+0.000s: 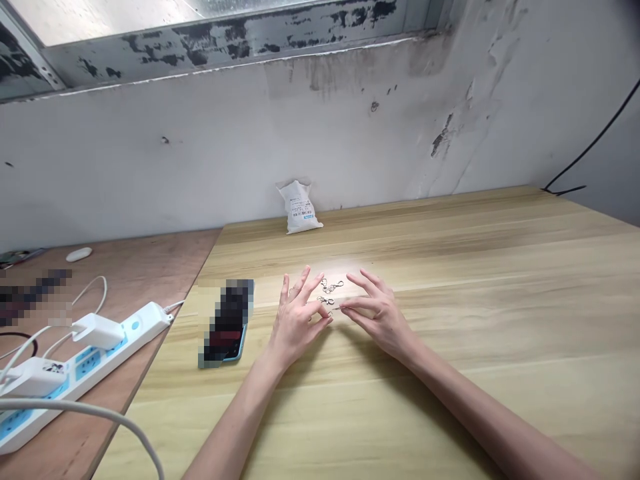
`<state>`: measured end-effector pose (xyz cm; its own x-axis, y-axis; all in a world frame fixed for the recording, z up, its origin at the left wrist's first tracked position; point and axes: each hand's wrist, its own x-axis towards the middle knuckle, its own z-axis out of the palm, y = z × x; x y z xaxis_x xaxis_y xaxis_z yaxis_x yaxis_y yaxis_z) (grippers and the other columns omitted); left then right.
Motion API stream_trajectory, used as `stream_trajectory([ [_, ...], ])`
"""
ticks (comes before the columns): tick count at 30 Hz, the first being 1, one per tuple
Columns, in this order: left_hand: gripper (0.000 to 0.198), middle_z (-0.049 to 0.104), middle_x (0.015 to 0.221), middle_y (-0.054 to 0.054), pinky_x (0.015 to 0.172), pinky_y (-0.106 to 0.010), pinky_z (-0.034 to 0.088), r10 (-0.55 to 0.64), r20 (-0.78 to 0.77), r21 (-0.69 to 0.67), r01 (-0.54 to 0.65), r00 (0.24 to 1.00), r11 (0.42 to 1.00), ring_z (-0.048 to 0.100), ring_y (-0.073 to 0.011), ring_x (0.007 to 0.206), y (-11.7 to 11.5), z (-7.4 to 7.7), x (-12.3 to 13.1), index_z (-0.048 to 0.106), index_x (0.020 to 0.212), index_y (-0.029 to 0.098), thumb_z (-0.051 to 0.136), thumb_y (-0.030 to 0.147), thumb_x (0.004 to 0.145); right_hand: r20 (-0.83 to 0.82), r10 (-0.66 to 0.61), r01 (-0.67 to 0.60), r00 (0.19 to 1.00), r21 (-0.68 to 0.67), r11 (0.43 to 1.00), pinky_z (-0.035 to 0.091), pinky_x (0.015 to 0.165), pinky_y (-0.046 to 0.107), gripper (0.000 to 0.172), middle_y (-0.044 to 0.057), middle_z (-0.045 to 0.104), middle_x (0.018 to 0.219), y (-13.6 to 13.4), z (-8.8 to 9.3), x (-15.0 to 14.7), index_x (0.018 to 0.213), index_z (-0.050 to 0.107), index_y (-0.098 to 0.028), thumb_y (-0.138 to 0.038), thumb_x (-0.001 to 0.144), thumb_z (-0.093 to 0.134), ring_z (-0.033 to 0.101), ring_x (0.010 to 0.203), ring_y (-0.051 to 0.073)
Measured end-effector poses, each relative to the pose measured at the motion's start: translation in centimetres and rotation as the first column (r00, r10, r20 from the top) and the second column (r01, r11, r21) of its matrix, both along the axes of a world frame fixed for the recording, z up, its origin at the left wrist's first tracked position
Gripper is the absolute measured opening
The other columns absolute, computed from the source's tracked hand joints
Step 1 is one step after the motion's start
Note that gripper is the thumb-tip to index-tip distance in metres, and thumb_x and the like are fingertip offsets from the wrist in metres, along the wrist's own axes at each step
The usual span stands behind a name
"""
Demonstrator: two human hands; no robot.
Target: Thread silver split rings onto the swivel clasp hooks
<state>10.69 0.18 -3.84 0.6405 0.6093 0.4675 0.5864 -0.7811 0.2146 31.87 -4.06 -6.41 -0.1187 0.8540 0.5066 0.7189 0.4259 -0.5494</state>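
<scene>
Metal swivel clasps (330, 287) were laid on the light wood desk (475, 293), between the left hand (295, 320) and the right hand (380, 317). The right fingers (357, 308) were nearly closed at the lowest clasp, though whether it was gripped could not be told; the left fingers (305, 287) were spread open.

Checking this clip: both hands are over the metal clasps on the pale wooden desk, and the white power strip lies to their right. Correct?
No: the power strip lies to the left of the hands, as the head view shows. The rest stands: the left hand and right hand are over the clasps on the desk.
</scene>
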Motion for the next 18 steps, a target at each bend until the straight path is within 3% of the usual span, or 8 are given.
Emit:
stream_trajectory([
  [18, 0.016, 0.048, 0.147, -0.008, 0.117, -0.063, 0.016, -0.003, 0.007, -0.005, 0.003, 1.000, 1.000, 0.028, -0.0307, 0.145, -0.17, 0.04, 0.17, 0.065, 0.071, 0.020, 0.067, 0.026, 0.085, 0.005, 0.021, -0.021, 1.000, 0.005, 1.000, 0.036, 0.104, 0.062, 0.012, 0.008, 0.060, 0.132, 0.02, -0.27, -0.11, 0.090, 0.077, -0.031, -0.032, 0.089, 0.065, 0.039, 0.134, 0.035],
])
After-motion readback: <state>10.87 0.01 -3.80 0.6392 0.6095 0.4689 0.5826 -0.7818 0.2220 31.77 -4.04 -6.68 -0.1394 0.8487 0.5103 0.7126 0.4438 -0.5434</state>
